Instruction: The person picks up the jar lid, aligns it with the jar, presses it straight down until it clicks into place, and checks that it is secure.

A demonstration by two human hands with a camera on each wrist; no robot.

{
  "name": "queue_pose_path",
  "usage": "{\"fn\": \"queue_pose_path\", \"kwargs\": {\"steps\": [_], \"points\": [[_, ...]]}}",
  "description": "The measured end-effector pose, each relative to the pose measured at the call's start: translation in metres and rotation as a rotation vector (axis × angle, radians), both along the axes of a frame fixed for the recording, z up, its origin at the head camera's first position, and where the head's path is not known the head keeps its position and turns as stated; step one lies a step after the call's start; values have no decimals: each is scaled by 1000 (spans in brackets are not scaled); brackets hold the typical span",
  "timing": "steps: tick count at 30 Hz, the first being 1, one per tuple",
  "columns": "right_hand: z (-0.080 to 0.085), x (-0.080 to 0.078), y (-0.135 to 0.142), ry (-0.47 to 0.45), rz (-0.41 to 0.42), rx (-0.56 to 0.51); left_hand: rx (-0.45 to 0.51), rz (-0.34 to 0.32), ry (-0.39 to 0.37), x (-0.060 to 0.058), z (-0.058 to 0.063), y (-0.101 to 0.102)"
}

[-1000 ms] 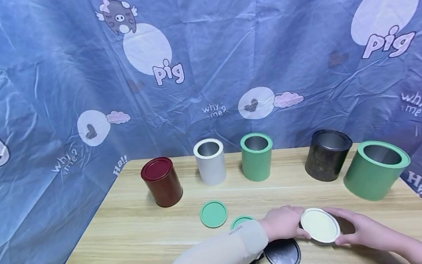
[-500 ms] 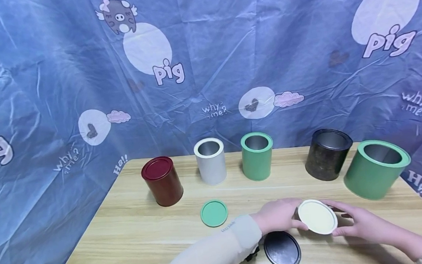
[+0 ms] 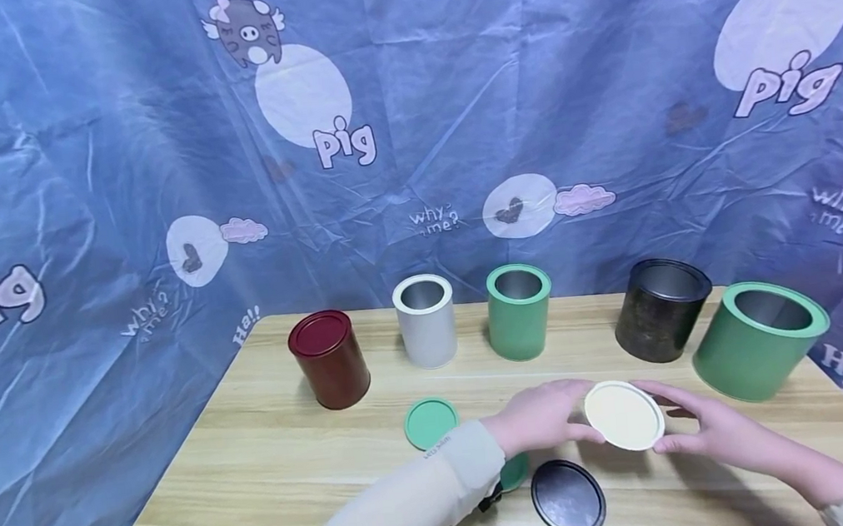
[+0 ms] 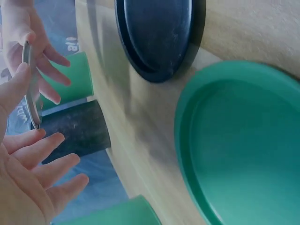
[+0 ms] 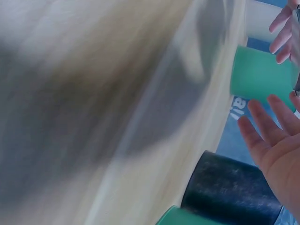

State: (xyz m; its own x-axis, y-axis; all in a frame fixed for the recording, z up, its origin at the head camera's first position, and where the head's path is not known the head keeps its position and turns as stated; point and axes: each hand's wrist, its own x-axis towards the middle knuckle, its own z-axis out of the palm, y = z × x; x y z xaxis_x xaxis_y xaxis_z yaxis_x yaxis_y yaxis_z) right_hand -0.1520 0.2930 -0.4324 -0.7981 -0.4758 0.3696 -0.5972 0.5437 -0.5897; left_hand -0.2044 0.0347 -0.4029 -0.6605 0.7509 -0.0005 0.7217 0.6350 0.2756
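A round cream lid [image 3: 625,416] is held in the air above the table, tilted, with its flat face visible in the head view. My left hand [image 3: 540,416] pinches its left edge between thumb and fingertips. At the opposite edge, my right hand [image 3: 715,435] pinches it the same way. The left wrist view catches the lid [image 4: 32,91] edge-on, the other left fingers spread below it. Beneath the hands lie a black lid [image 3: 568,499] and a green lid [image 3: 515,472] partly hidden by my left sleeve. Another green lid [image 3: 431,422] lies farther left.
Along the back stand a dark red can [image 3: 330,367] with its lid on, plus lidless white [image 3: 428,333], green [image 3: 521,325], black [image 3: 656,322] and larger green [image 3: 753,351] cans. A blue printed cloth [image 3: 425,129] hangs behind the wooden table [image 3: 260,478].
Both hands have carried the cream lid slightly up and to the left in the head view, away from the black lid. The cans and the lids on the table stay put.
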Motion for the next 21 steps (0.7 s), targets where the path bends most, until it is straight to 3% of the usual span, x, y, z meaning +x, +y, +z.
{"fn": "queue_pose_path", "kwargs": {"steps": [13,21], "points": [[24,-14,-22,-52,-3,-11,67,59,-8,-7,14,-23],[30,-32,-41,24,63,-32,87,102,-17,-12,21,-43]]}}
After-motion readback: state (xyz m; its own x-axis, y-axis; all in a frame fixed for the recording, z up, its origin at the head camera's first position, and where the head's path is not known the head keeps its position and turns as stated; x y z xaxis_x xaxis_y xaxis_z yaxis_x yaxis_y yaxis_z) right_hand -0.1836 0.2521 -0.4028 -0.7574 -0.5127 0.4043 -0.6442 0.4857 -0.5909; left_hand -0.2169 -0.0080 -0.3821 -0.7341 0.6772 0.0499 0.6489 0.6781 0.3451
